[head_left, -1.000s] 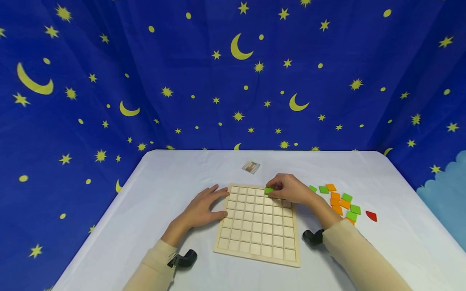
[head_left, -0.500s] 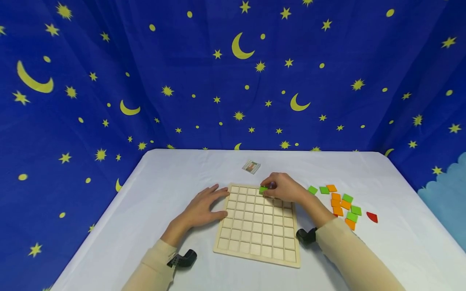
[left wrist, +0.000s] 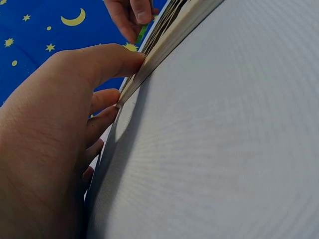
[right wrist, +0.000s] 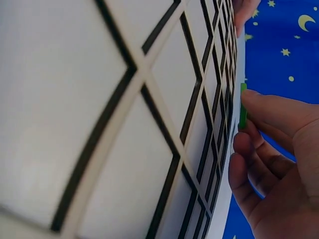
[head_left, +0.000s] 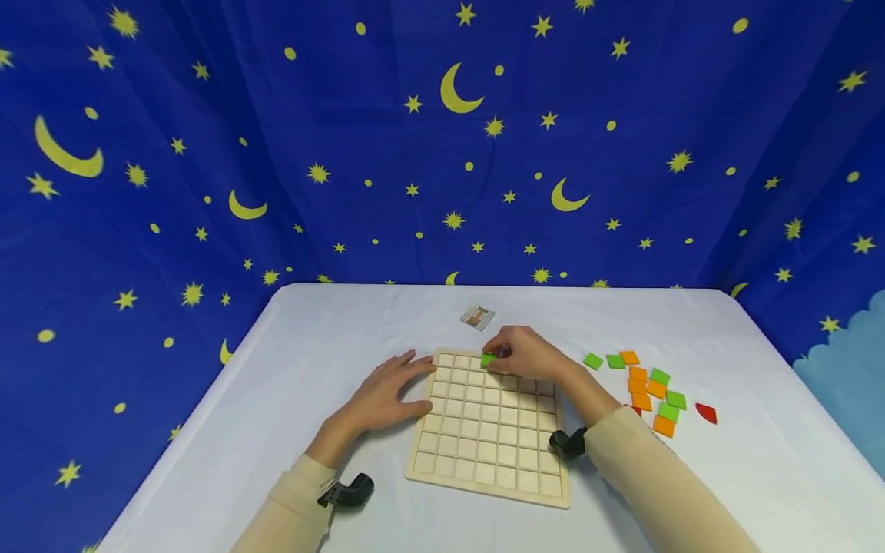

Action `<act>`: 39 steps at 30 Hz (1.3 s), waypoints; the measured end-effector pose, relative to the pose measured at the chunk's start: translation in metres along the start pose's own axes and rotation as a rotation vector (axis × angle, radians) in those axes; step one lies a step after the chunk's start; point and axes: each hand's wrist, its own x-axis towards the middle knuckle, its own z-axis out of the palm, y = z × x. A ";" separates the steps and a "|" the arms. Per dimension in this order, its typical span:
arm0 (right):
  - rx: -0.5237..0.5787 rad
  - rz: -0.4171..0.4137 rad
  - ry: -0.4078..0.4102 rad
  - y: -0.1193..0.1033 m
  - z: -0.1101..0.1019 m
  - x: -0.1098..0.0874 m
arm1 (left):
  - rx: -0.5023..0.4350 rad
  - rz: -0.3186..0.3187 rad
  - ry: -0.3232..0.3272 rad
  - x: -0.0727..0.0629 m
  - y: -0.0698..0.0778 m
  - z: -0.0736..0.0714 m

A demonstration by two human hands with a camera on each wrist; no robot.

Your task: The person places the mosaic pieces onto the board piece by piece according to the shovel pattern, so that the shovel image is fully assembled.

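Observation:
A wooden grid board (head_left: 477, 438) with square recesses lies on the white table. My right hand (head_left: 528, 355) pinches a small green square tile (head_left: 488, 359) between thumb and fingers, over the board's far row. In the right wrist view the green tile (right wrist: 243, 105) stands edge-on to the camera, close over the grid. My left hand (head_left: 383, 395) rests beside the board, thumb and index fingertip at its left edge. The left wrist view shows the left thumb (left wrist: 117, 59) touching the board's side, the other fingers spread.
Several loose orange (head_left: 638, 374) and green tiles (head_left: 660, 376) lie right of the board. A red quarter-round piece (head_left: 706, 413) sits farther right. Behind the board is a small printed pattern card (head_left: 477, 316). A blue star-and-moon curtain (head_left: 442, 192) hangs behind the table.
My right hand has moved left along the board's far row, carrying the green tile. The left hand has stayed at the board's left edge.

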 end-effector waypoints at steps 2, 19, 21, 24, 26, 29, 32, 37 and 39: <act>0.004 0.002 0.000 0.000 0.001 0.002 | 0.000 -0.006 -0.003 0.000 0.000 -0.001; -0.060 -0.016 -0.014 -0.004 0.015 0.011 | -0.019 -0.026 -0.025 0.000 0.005 -0.001; -0.075 -0.032 -0.008 -0.005 0.015 0.011 | -0.015 -0.034 -0.021 0.000 0.005 -0.001; -0.103 -0.051 -0.001 -0.006 0.013 0.011 | -0.008 -0.041 -0.019 0.001 0.004 -0.001; -0.115 -0.053 -0.003 -0.007 0.013 0.011 | -0.009 -0.046 -0.019 0.001 0.003 -0.001; -0.112 -0.045 -0.006 -0.006 0.012 0.010 | -0.004 -0.056 -0.019 0.000 0.002 0.000; -0.105 -0.046 -0.010 -0.005 0.011 0.009 | -0.002 -0.053 -0.018 0.000 0.001 0.001; -0.050 -0.026 -0.009 -0.001 0.007 0.003 | 0.004 -0.025 -0.012 0.001 0.000 0.002; -0.015 -0.016 0.001 0.002 0.004 -0.001 | 0.005 -0.013 -0.008 0.001 0.000 0.003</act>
